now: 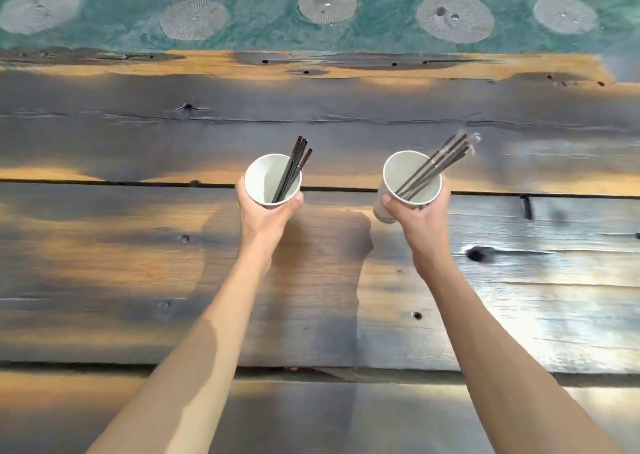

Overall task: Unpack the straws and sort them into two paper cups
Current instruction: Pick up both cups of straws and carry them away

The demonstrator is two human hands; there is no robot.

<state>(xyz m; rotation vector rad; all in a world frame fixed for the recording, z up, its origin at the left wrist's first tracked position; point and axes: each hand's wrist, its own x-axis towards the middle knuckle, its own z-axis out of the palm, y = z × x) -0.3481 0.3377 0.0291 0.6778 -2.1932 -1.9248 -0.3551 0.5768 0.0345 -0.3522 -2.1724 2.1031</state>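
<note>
My left hand [265, 214] grips a white paper cup [263, 176] from below, held above the wooden table. Several bare black straws [296, 166] lean out of it toward the upper right. My right hand [419, 216] holds a second white paper cup [403, 173], tilted slightly left. Inside it stand several dark straws [446, 157] that look still wrapped in clear sleeves; their tips are blurred. The two cups are apart, side by side at the same height.
A dark plank table [138, 263] with knots, holes and gaps between boards fills the view. Beyond its far edge lies a green floor with round grey patches [327, 4]. A small dark mark [526, 207] sits right of the right cup.
</note>
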